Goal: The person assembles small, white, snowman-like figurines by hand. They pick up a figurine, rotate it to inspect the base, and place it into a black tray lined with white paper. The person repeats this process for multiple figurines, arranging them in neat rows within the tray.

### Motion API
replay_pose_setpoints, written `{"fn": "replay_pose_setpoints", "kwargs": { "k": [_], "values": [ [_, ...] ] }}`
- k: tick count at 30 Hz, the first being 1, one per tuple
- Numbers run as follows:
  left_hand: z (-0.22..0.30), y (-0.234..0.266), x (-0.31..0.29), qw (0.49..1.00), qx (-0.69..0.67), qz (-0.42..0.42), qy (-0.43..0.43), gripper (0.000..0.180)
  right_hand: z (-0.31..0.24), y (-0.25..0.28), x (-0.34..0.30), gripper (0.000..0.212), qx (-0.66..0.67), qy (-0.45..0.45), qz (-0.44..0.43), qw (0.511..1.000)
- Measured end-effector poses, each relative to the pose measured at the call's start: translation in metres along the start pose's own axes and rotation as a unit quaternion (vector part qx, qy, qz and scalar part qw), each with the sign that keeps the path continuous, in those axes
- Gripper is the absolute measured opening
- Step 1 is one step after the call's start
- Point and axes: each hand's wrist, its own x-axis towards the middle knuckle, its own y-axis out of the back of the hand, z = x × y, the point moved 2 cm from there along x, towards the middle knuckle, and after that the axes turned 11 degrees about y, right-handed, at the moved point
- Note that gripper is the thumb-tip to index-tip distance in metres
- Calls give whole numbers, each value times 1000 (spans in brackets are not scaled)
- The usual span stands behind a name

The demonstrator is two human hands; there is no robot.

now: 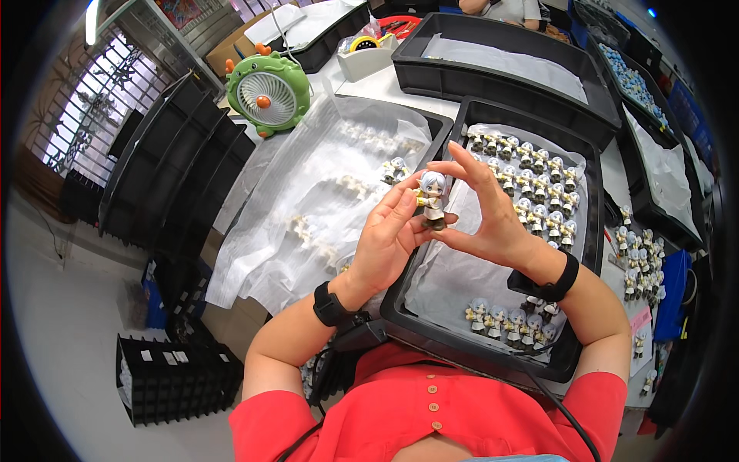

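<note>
Left hand (382, 245) and right hand (496, 223) hold a small figurine (433, 202) upright between them
A black tray (593, 208) below carries similar figurines (540, 191) on white paper (458, 281)

Covered dolls (308, 237) under white sheet (250, 258), 9 to 11 o'clock: blurred, can't count. Held doll (433, 202): back hidden, edges partly covered by left hand (385, 237) and right hand (494, 215). Tray dolls (550, 309) at 4 o'clock: partly behind right wristband (566, 281). Person (508, 9), 1 o'clock: cut by top edge. Red shirt (385, 400): cut by bottom edge, 6 o'clock. Blue bits (630, 81), 2 o'clock: too small to identify.
</note>
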Motion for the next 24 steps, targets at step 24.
{"fn": "replay_pose_setpoints", "kwargs": {
  "k": [24],
  "values": [
    [0, 4, 1, 1000, -21, 7, -5, 52, -2, 3, 1, 96, 56, -72, -17, 996]
  ]
}}
